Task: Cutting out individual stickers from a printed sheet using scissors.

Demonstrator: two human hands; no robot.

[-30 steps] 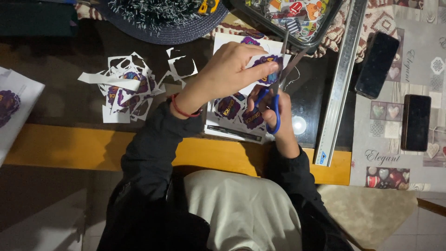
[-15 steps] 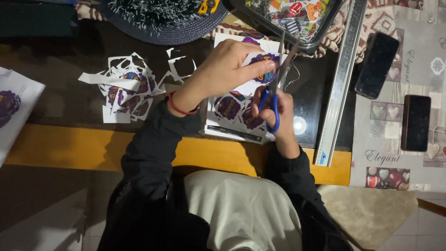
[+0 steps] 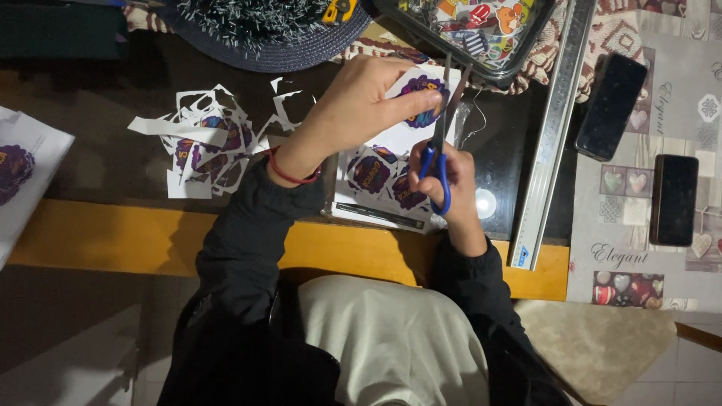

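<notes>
The left hand is closed on a white sticker sheet, thumb and fingers pinching its far end beside a purple round sticker. The right hand is closed through the blue loops of a pair of scissors, whose blades stand slightly parted and point away from the person, right beside the left fingertips and against the edge of the purple sticker. The sheet runs from under the left hand back toward the person, its near end lying on the dark worktop between the two wrists, with more purple stickers showing there. To the left of the left hand lies a heap of paper offcuts, well apart from it. To the right of the right hand, near it, lies a long metal ruler; beyond the ruler rest two dark phones on a patterned cloth. Beyond both hands sits a black tray filled with coloured stickers.
</notes>
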